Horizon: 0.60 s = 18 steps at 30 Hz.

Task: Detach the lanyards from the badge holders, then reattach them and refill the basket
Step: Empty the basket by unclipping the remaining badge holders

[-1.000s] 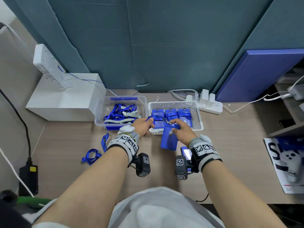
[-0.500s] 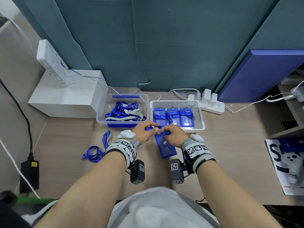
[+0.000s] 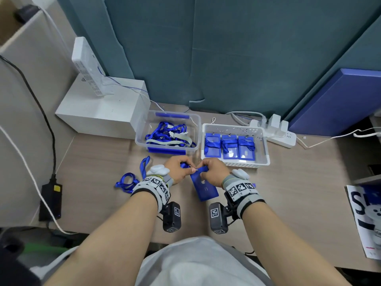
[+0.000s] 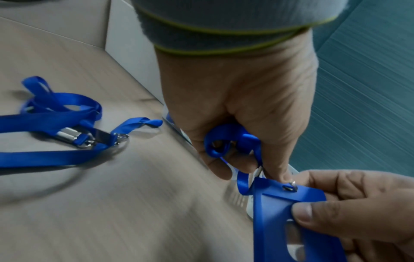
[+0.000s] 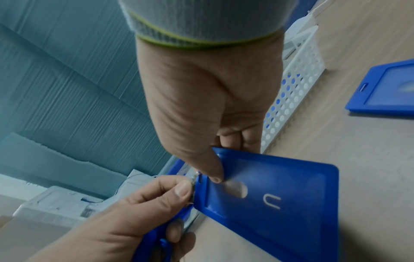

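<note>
Badge holder (image 3: 204, 187), blue, was held between both hands just above the bench (image 3: 99, 182), in front of the white perforated basket (image 3: 235, 162). Right hand (image 3: 214, 172) gripped the holder's slotted top end, thumb pressed on its face beside the slot and fingers curled behind it; the holder's lower end pointed toward the person. Left hand (image 3: 178, 169) was closed on the lanyard (image 4: 233, 140), its blue strap bunched in the curled fingers, while thumb and forefinger pinched the metal clip (image 4: 291, 186) at the holder's slot. Clip was seen passing through the slot in the left wrist view; whether it was fully latched could not be determined. Both hands met at the holder's top edge, wrists level, forearms converging from the near edge of the bench. Basket contained three blue holders standing side by side with straps across them. Second holder (image 5: 383, 88) lay flat on the bench right of the right hand. Loose lanyards (image 3: 132, 178) lay on the bench left of the left hand. Clear bin (image 3: 142, 129) with further lanyards stood just left of the basket.
</note>
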Each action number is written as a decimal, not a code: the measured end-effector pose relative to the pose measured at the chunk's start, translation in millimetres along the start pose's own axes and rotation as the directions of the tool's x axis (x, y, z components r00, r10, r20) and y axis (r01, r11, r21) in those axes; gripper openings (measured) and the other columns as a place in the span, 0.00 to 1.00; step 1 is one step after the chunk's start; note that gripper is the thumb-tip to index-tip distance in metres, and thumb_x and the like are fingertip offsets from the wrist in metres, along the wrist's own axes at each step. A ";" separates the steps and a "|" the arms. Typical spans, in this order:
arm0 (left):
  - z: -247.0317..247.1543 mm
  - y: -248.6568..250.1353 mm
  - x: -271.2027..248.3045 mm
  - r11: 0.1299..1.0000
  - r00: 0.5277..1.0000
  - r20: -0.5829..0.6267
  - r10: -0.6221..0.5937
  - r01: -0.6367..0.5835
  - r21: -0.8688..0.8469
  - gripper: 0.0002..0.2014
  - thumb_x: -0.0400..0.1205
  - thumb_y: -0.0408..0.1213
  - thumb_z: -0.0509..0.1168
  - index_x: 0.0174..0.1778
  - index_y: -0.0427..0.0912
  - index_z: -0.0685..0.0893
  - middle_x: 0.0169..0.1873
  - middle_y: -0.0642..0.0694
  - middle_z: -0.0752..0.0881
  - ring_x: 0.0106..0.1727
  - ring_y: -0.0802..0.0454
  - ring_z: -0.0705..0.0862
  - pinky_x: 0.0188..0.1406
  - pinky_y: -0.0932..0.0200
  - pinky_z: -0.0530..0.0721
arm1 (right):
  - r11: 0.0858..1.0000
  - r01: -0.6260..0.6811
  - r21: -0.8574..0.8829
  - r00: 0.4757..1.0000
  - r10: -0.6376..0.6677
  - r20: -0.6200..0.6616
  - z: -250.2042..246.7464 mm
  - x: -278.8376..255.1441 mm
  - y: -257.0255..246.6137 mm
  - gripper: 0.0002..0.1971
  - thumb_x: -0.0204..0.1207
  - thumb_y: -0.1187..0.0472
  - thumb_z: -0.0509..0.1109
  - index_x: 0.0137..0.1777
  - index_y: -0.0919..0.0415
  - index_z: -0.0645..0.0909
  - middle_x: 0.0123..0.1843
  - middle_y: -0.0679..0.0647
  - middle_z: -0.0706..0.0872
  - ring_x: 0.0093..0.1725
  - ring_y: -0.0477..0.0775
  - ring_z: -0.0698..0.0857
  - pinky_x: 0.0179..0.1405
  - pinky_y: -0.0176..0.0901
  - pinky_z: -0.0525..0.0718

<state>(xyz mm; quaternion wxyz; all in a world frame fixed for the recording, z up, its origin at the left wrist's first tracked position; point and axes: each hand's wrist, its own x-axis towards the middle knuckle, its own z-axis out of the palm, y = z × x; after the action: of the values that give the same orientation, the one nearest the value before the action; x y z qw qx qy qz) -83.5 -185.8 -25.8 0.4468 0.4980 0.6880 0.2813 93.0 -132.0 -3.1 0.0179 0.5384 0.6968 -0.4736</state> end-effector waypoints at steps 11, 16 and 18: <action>-39.8 -39.4 -30.0 0.985 0.983 -0.156 -0.099 0.119 0.124 0.06 0.74 0.38 0.74 0.34 0.52 0.86 0.34 0.52 0.89 0.37 0.52 0.86 0.37 0.64 0.80 | 0.999 0.030 -0.024 0.999 -0.029 0.046 48.7 20.6 -33.8 0.13 0.66 0.61 0.77 0.47 0.61 0.77 0.37 0.56 0.92 0.42 0.61 0.90 0.47 0.61 0.89; -57.3 -62.0 -37.0 0.965 0.970 -0.218 -0.111 0.158 0.211 0.07 0.72 0.45 0.76 0.33 0.58 0.84 0.36 0.58 0.86 0.40 0.56 0.84 0.37 0.63 0.77 | 0.999 0.037 -0.009 0.997 -0.036 0.067 69.6 21.3 -55.3 0.12 0.68 0.66 0.77 0.48 0.65 0.78 0.33 0.55 0.91 0.33 0.55 0.86 0.42 0.55 0.87; -62.5 -67.9 -38.7 0.967 0.967 -0.229 -0.114 0.161 0.199 0.07 0.72 0.45 0.77 0.32 0.56 0.85 0.37 0.58 0.86 0.41 0.56 0.84 0.42 0.59 0.81 | 0.999 0.039 -0.027 0.997 -0.037 0.065 76.3 23.1 -61.0 0.12 0.64 0.64 0.78 0.45 0.61 0.78 0.35 0.58 0.91 0.35 0.62 0.86 0.42 0.57 0.87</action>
<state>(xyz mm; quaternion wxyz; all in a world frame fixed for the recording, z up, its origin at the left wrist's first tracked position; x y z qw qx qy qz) -164.8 -242.0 -41.6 0.3312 0.4608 0.7919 0.2255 -0.5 -165.2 -18.4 0.0389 0.5092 0.7126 -0.4810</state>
